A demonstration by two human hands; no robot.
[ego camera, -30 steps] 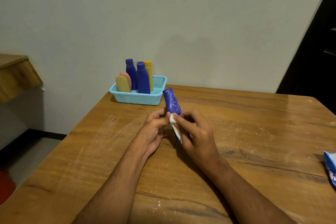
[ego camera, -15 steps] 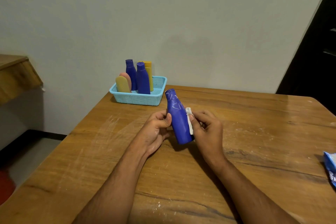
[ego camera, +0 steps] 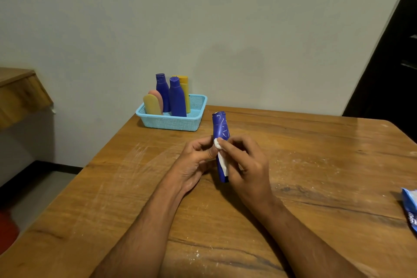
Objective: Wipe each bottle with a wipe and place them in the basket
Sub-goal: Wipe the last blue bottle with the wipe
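Above the middle of the wooden desk (ego camera: 316,165), the left hand (ego camera: 194,162) grips a blue bottle (ego camera: 220,128), held nearly upright with its cap away from the person, while the right hand (ego camera: 246,165) pinches a white wipe (ego camera: 220,153) against its side. To wipe well, I'd turn the bottle with the left fingers and drag the wipe from cap to base — the white streaks near the neck look unfinished. The bottle is smooth, tapered plastic and likely slippery when damp; the wipe is soft and crumpled. The perforated light-blue basket (ego camera: 194,119) at the desk's far edge holds upright bottles — blue, yellow, pink.
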